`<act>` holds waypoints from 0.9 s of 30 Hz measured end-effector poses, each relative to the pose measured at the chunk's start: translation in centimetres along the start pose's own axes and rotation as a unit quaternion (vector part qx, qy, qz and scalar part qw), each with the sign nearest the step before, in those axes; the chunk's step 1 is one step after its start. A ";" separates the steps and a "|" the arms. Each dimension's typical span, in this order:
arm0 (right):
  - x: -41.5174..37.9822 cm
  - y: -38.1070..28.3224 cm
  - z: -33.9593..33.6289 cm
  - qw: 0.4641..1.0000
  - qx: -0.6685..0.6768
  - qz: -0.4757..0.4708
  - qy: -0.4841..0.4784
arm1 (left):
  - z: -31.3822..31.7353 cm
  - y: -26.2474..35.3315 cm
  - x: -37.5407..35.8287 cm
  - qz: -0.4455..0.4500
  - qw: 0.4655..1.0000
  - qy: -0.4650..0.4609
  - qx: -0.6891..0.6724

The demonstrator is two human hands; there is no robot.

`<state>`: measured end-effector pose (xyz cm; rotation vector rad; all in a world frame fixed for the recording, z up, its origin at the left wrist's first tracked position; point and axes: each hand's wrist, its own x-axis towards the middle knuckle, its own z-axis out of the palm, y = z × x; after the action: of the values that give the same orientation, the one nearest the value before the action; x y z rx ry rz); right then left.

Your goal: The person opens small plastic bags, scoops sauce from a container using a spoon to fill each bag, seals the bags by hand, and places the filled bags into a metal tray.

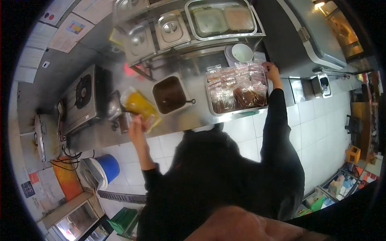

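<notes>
My left hand (138, 125) is closed at the lower edge of a yellow plastic packet (140, 103). Right beside its fingers is a small clear bag with dark brown contents (125, 121); which of the two it grips I cannot make out. At the far right corner of a metal tray (217, 114), my right hand (272, 71) has its fingers curled over the rim. Rows of sealed zip bags of brown sauce (250, 94) fill that tray. Between my hands stands a deep metal container of dark brown sauce (169, 94), a ladle handle (190, 101) resting over its edge.
Scissors (115, 126) lie by the counter's front edge, close to a gas stove (83, 94) at left. Behind the tray is a white bowl (242, 52). A raised shelf holds lidded metal pans (173, 30). On the floor stands a blue bucket (107, 168).
</notes>
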<state>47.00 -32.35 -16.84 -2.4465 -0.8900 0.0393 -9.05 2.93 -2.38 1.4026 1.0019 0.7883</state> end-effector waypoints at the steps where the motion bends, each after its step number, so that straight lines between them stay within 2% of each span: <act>1: -0.5 0.1 -0.4 1.000 -0.003 -0.025 -0.010 | -0.1 -0.3 -0.3 -0.004 1.000 0.003 -0.001; 5: -1.0 0.9 -0.5 0.997 -0.021 -0.067 -0.019 | 0.5 0.2 -1.7 -0.016 1.000 0.023 -0.002; 8: -1.3 -0.4 -1.2 0.999 -0.052 0.005 0.010 | 0.1 -1.0 -1.3 -0.013 1.000 0.014 -0.006; 11: -1.3 -1.4 -0.8 0.989 -0.063 0.015 0.130 | 2.0 0.3 -1.3 -0.012 1.000 0.027 -0.005; 12: -1.4 -1.6 -0.8 0.984 -0.134 0.039 0.108 | 2.4 0.6 -1.2 0.001 1.000 0.015 -0.002; 15: -2.0 -1.0 -1.0 0.976 -0.100 -0.113 0.160 | 3.1 0.4 -1.0 0.002 1.000 -0.002 -0.001; 16: -2.0 0.0 0.0 0.970 -0.144 -0.111 0.161 | 3.3 0.1 -0.9 0.005 1.000 -0.005 -0.001; 19: -1.3 1.6 2.3 0.982 -0.183 0.005 0.048 | 3.6 -1.3 -0.6 0.014 1.000 -0.017 0.003; 22: -2.1 1.0 1.5 0.982 -0.185 -0.012 -0.036 | 3.7 -2.0 -0.9 0.017 0.999 -0.031 0.010; 25: -2.6 1.0 1.0 0.979 -0.191 -0.064 -0.025 | 4.1 -2.4 -1.4 0.021 0.999 -0.033 -0.003; 27: -2.1 1.2 1.7 0.983 -0.182 -0.035 -0.011 | 4.2 -2.8 -1.8 0.023 0.998 -0.050 -0.022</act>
<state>45.74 -33.58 -19.20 -2.7509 -1.0725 -0.1334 -6.33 -0.53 -5.33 1.4165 0.8740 0.7619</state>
